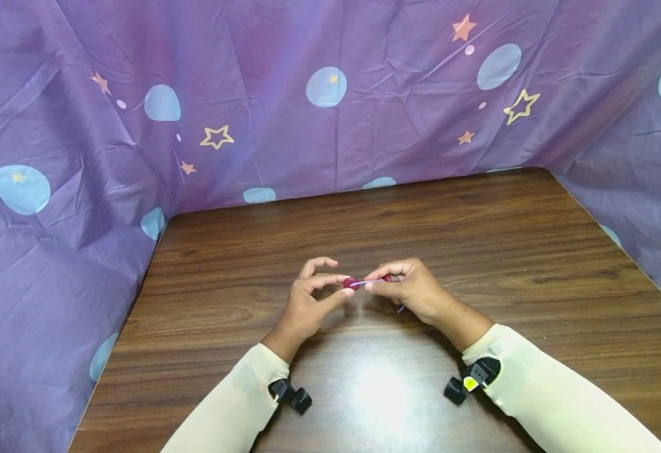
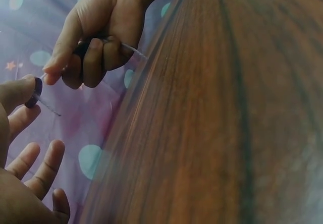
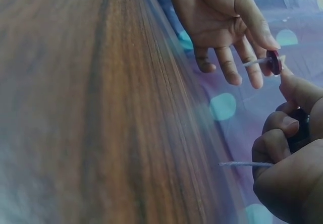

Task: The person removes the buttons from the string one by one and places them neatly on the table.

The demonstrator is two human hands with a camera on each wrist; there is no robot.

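My left hand [image 1: 304, 305] pinches a small dark red disc [image 1: 351, 284] between thumb and fingertip, its other fingers spread. A thin pale lilac cord [image 1: 371, 282] passes through the disc; a short end [image 2: 49, 106] sticks out on the left hand's side. Close to the disc, my right hand [image 1: 419, 290] pinches the cord between thumb and index finger. Its remaining fingers curl round a dark object [image 3: 300, 128] that shows some red in the head view and is mostly hidden. Another piece of cord [image 3: 245, 164] trails out below those fingers.
Both hands are above a brown wood-grain table [image 1: 239, 251]. A purple cloth [image 1: 273, 126] printed with stars and blue discs hangs behind it and at both sides. Black camera mounts [image 1: 292, 394] are strapped over the pale sleeves at the wrists.
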